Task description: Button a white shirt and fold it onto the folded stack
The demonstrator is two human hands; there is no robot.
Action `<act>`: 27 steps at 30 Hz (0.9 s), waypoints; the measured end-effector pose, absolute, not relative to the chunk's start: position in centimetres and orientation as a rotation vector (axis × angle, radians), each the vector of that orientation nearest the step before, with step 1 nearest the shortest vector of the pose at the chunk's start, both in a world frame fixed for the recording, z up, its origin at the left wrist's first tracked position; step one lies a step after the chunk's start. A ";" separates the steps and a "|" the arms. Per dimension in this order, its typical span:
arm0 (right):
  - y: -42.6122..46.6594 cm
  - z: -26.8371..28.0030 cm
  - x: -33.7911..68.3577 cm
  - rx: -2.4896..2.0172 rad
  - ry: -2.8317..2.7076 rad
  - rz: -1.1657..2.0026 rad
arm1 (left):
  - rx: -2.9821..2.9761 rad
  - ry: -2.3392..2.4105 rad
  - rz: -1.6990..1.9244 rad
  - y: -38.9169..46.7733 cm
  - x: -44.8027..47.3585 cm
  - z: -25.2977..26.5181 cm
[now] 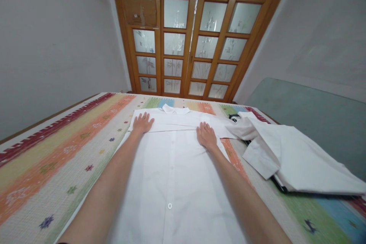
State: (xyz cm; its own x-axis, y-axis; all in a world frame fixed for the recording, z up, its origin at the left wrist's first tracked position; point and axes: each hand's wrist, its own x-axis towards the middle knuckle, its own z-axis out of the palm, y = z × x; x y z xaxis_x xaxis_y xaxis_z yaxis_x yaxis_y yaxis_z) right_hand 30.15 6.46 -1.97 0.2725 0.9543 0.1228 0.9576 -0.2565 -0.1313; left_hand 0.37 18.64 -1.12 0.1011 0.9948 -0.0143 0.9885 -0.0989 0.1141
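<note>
A white button-up shirt (151,175) lies spread on the bed, its collar (175,109) at the far end and its button front facing up. Across the chest runs a flat band of white cloth, apparently a sleeve, its lower edge passing between both hands. My left hand (143,122) rests palm down near the shirt's left shoulder, fingers spread. On the right side of the chest, my right hand (206,135) presses flat on the cloth with its fingers stretched out. Neither hand grips anything. White cloth continues rightward past my right hand.
At the right, a pile of white garments (307,160) with dark items beneath touches the shirt's right side. A striped, patterned cover (97,137) lies under everything. Beyond the bed stand wooden glass-paned doors (197,42); a pale green panel (311,103) stands along the right.
</note>
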 end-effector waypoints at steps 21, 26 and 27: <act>9.7 -2.4 35.8 -2.561 -1.691 0.046 | 2.328 1.994 0.102 18.8 -0.5 -1.1; 9.8 -2.4 36.2 -2.564 -1.667 0.051 | 2.341 1.985 0.106 19.2 -0.9 -1.3; 9.8 -2.4 36.3 -2.563 -1.658 0.054 | 2.342 1.985 0.109 19.2 -0.9 -1.3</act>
State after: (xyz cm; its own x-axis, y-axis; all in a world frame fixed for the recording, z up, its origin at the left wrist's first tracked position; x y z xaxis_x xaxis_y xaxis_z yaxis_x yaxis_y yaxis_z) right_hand 36.27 9.77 -2.39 0.4107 0.9116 0.0186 0.9085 -0.4074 -0.0934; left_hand -0.94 19.24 -1.29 0.1631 0.9866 0.0088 0.9816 -0.1632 0.0988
